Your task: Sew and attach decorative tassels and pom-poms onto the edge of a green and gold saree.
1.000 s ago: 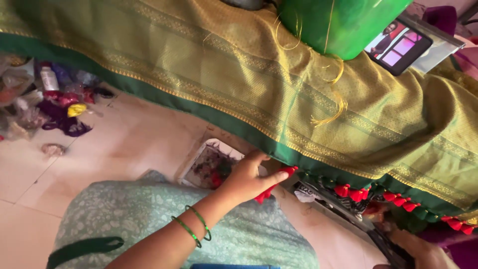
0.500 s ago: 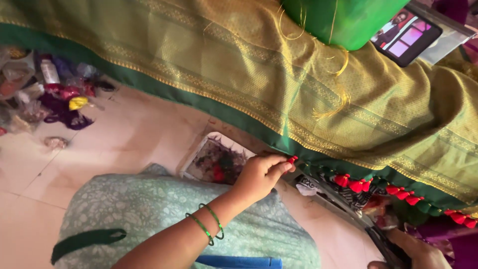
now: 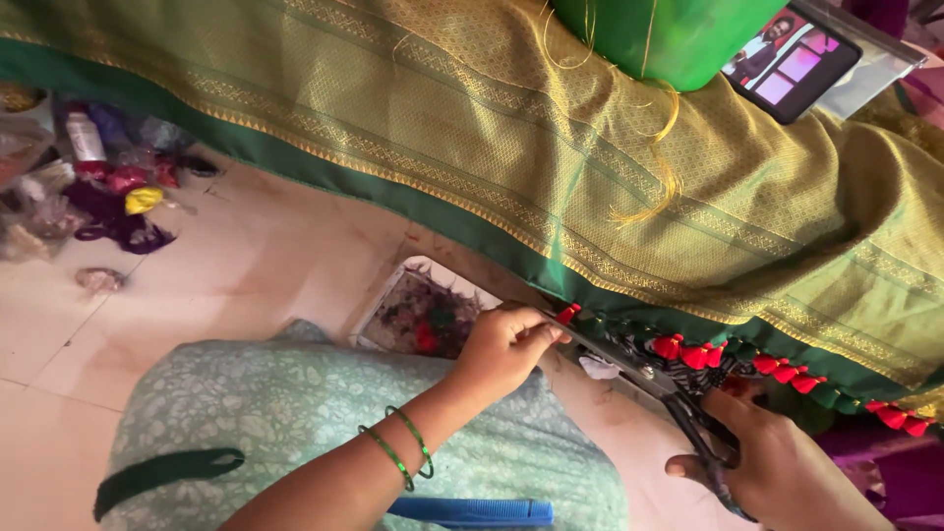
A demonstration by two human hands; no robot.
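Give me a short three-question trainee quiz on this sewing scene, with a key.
1. True or false: the right hand holds scissors.
2. What does the left hand pinch at the cloth edge?
A. a red tassel
B. a blue comb
C. a phone
3. Fill in: the left wrist wears two green ____.

Key
1. True; the blades reach toward the left fingers along the green border.
2. A. The comb lies on the lap and the phone sits on top of the cloth.
3. bangles.
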